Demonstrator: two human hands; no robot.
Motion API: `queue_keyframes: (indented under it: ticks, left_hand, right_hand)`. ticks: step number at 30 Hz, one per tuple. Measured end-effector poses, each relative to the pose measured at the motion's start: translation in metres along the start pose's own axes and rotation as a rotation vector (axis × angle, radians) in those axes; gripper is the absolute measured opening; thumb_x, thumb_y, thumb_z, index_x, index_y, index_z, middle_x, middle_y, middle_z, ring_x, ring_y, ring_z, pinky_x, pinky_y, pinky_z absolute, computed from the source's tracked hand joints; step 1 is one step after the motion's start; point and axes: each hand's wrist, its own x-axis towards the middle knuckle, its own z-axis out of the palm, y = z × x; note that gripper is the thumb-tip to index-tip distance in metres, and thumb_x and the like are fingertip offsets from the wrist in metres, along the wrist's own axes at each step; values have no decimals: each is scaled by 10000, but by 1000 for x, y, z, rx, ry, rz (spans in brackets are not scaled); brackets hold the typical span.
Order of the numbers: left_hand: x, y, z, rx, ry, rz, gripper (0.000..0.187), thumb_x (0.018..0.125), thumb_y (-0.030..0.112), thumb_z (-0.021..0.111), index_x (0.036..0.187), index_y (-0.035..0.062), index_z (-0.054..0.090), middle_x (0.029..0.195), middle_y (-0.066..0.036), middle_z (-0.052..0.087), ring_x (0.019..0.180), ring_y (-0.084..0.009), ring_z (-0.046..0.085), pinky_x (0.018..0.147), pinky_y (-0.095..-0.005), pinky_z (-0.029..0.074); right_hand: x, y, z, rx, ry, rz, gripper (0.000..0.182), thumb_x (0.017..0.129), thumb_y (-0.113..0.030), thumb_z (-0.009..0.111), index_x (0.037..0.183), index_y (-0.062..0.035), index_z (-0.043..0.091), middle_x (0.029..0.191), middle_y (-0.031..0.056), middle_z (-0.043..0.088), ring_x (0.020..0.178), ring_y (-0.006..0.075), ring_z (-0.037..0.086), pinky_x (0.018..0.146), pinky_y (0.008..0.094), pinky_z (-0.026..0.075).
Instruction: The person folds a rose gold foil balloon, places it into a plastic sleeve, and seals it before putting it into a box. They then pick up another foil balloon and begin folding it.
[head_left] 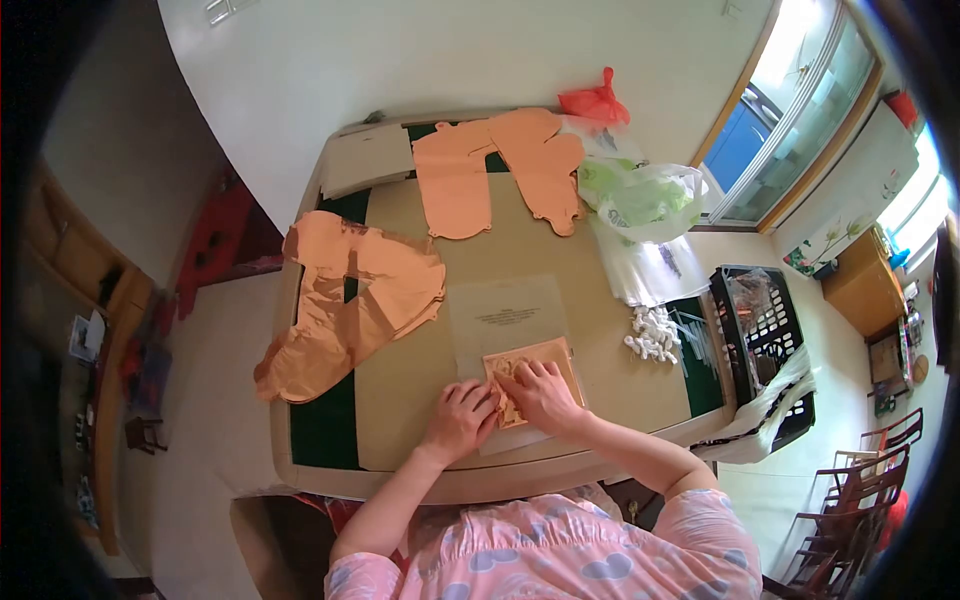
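One small orange board (553, 352) lies flat near the front edge of the surface (400, 425), just in front of the person. It looks almost square, so I cannot tell which side is longer. Its far edge is a bit tilted, with the right end farther from the person. Shapes show on its top, but they are too small to make out.

Both hands touch the board, so it is near each one. The left hand (463, 415) comes from the left side, and its fingers are bent and close together at the left edge. The right hand (545, 398) reaches over from the right and hides more of the board, with its fingers bent and pointing to the middle. The tips of the two hands nearly meet. I cannot tell if either hand pinches something, because the thumbs and fingertips are hard to see. The near right corner of the board is hidden by the right hand.

A thin, see-through bag (510, 292) lies under and behind the board. It has tiny print that is too blurry to read. Big orange sheets (350, 300) lie to the left, and more orange sheets (453, 190) are at the back. Small white bits (655, 335) sit in a pile to the right, then a black basket (718, 300).
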Motion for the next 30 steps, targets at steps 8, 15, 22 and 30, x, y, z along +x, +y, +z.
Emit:
queue_keyframes:
  ticks: [8, 15, 22, 30]
  left_hand:
    - [0, -2, 0, 4, -19, 10, 265, 802, 203, 663, 1037, 81, 645, 1079, -84, 586, 1094, -267, 519, 933, -423, 394]
    - [0, -2, 1, -1, -5, 20, 235, 794, 198, 662, 1000, 86, 649, 1084, -80, 588, 1091, -271, 516, 929, -428, 392]
    - [1, -1, 4, 4, 32, 28, 230, 789, 198, 661, 993, 92, 653, 1115, -68, 592, 1088, -271, 516, 927, -426, 392]
    - [0, 0, 2, 8, 6, 11, 259, 792, 206, 666, 1024, 93, 652, 1097, -71, 594, 1085, -256, 521, 930, -416, 393]
  right_hand:
    - [15, -14, 13, -101, -99, 151, 526, 797, -141, 581, 1312, -112, 481, 960, 82, 554, 911, 246, 551, 753, 392, 374]
    - [19, -19, 21, -180, -123, 189, 551, 793, -176, 600, 1310, -102, 425, 933, 100, 570, 848, 269, 581, 741, 416, 392]
    - [22, -19, 24, -228, -223, 206, 609, 796, -205, 614, 1348, -99, 380, 958, 116, 590, 849, 283, 611, 766, 450, 397]
    - [19, -20, 12, -135, -256, 266, 644, 774, -198, 642, 1355, -68, 396, 974, 118, 596, 859, 293, 620, 783, 440, 396]
